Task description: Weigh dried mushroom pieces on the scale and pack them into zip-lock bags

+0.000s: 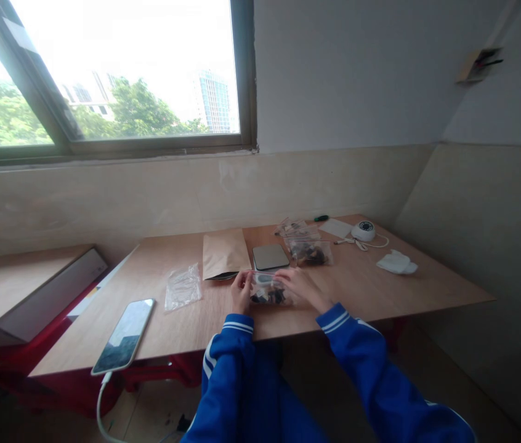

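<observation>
Both hands meet at the middle of the wooden table (pixel 380 289). Between them lies a small clear plastic bag (pixel 267 290) with dark pieces inside. My left hand (pixel 241 290) grips its left end and my right hand (pixel 301 286) holds its right end, fingers over the top edge. Blue sleeves with white stripes cover both arms. Just behind the bag sit a small grey scale (pixel 270 256) and a brown paper pouch (pixel 224 253).
An empty clear bag (pixel 183 287) and a phone (pixel 124 336) on a white cable lie to the left. Several filled clear bags (pixel 306 245), a green marker (pixel 321 218), a round white device (pixel 364 230) and a white cloth (pixel 396 263) sit at the right back. A lower bench (pixel 20 289) stands at the left.
</observation>
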{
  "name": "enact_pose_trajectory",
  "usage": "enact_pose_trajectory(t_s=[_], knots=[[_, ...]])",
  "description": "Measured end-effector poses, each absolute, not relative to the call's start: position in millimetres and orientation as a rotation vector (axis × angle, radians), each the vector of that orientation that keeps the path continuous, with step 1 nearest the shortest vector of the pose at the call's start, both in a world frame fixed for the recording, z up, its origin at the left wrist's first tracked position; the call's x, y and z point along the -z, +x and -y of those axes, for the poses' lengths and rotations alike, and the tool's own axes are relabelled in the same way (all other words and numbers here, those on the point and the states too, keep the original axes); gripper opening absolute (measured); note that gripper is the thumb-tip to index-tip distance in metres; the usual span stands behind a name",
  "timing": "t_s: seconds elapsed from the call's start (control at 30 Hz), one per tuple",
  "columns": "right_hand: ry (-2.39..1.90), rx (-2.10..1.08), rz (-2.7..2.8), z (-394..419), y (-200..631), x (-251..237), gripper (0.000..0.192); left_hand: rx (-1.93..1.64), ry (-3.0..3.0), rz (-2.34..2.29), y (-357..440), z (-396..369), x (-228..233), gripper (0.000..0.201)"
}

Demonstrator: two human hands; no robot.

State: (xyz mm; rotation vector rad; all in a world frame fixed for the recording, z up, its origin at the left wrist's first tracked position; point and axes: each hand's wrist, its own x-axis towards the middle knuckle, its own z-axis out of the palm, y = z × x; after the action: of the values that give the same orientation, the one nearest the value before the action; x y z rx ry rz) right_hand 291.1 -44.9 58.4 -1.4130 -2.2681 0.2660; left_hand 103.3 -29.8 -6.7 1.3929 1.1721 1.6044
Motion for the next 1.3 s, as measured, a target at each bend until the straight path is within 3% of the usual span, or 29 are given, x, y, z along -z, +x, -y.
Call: enact_pose_trajectory(t_s=[0.2, 0.37, 0.53, 0.67, 0.8, 0.93, 1.1, 1.23, 1.3], knots=[[-1.363, -0.425, 2.249, 50, 329, -56, 0.028, -1.418, 1.499, -1.083, 106, 38, 2, 0.04], [-1.482, -0.459, 2.301, 33, 379, -81, 0.026, -1.248, 1.514, -1.063, 104, 38, -1, 0.042], [-1.804, 0.062, 2.17, 10, 422, -100, 0.028, -1.142, 1.516, -1.042, 103, 36, -3, 0.042], [-1.931, 0.518, 1.841, 10, 420, -64, 0.037, -1.145, 1.479, -1.081, 104, 36, -3, 0.044], [-1.847, 0.404, 1.774, 15, 402, 5, 0.029, -1.129, 1.448, -1.123, 105, 36, -1, 0.045], [-1.749, 0.279, 1.826, 2, 389, 50, 0.043, -1.139, 1.431, -1.132, 105, 34, 0, 0.045], [-1.656, 0.091, 1.873, -26, 387, 56, 0.053, -1.273, 1.505, -1.309, 103, 30, 5, 0.042], [-1.569, 0.131, 1.739, -21, 385, 51, 0.054, -1.651, 1.668, -1.919, 100, 30, 8, 0.028], [-1.595, 0.164, 1.668, -13, 385, 47, 0.05, -1.618, 1.787, -2.184, 95, 30, 8, 0.033]])
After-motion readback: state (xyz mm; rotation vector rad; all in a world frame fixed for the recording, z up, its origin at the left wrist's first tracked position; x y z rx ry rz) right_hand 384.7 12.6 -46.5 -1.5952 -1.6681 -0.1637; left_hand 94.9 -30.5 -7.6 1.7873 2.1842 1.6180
